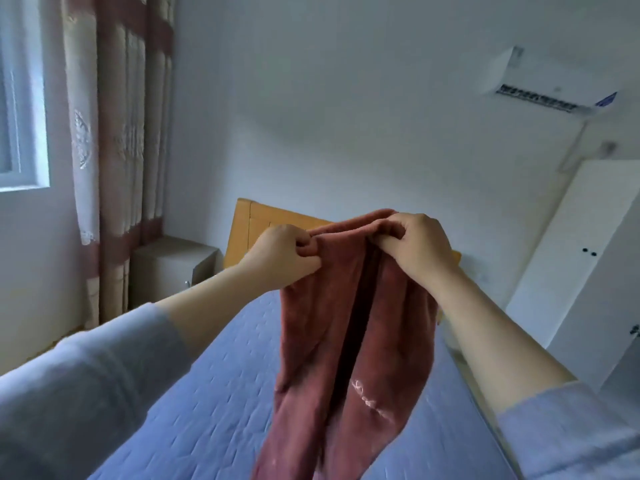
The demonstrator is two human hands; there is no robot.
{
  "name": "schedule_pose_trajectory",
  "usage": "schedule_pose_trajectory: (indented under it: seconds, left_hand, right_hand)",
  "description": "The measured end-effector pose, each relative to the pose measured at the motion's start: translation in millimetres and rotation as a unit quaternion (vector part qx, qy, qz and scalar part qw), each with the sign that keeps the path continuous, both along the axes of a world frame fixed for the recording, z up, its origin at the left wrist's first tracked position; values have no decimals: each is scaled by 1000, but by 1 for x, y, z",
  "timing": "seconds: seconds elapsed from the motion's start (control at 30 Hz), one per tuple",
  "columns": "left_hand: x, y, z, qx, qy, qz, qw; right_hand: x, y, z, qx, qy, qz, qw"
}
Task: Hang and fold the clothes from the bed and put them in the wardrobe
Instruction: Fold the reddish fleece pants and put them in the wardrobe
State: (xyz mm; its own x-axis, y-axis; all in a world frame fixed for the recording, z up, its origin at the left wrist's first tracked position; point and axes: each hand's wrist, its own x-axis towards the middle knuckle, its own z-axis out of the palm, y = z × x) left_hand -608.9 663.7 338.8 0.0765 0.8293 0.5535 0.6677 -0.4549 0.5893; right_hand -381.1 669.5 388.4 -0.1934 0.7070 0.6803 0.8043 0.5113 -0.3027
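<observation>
A person is holding a pair of dusty-red trousers [322, 341] up in the air above the bed [194, 403], gripping the waistband with both hands. The left hand [287, 254] is pinching one end of the top edge between thumb and curled fingers, and the right hand [419, 247] is clutching the other end with its fingers folded over the cloth. The hands are sitting close together, so the waistband is bunching between them rather than stretching flat. The fabric is looking plush and fleecy, and is probably soft, limp and fairly light. It is likely to sag and fold wherever it is not being supported, so the waistband corners seem the surest places to hold it, with the leg ends next for folding. The trousers are hanging lengthwise, waist up and level with the wooden headboard [247, 226], and the two legs are dropping side by side toward the blue cover with a dark gap running between them. Pale embroidered script is showing on the leg under the right hand. The cuffs are running out of view below. The white wardrobe [581, 237] is standing shut to the right of the bed.
</observation>
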Motion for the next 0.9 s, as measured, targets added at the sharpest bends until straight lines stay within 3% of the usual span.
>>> schedule_pose_trajectory:
  seconds: [0.13, 0.23, 0.33, 0.43, 0.7, 0.9]
  left_hand:
    - [-9, -2, 73, 103, -38, 33, 993]
    - [-10, -10, 112, 163, 5, 27, 986]
    - [-11, -14, 135, 209, 43, 30, 977]
    - [-17, -13, 142, 236, 70, 31, 969]
    - [-34, 4, 123, 224, 102, 28, 969]
    - [-44, 7, 119, 218, 111, 33, 969]
  right_hand:
    - [15, -9, 47, 44, -53, -43, 997]
    - [28, -13, 59, 52, -116, -113, 985]
    - [45, -15, 59, 15, -118, -154, 981]
    - [57, -18, 54, 36, -117, -180, 976]
    - [88, -25, 64, 42, -81, -196, 976]
    - [90, -24, 76, 101, -53, -225, 968]
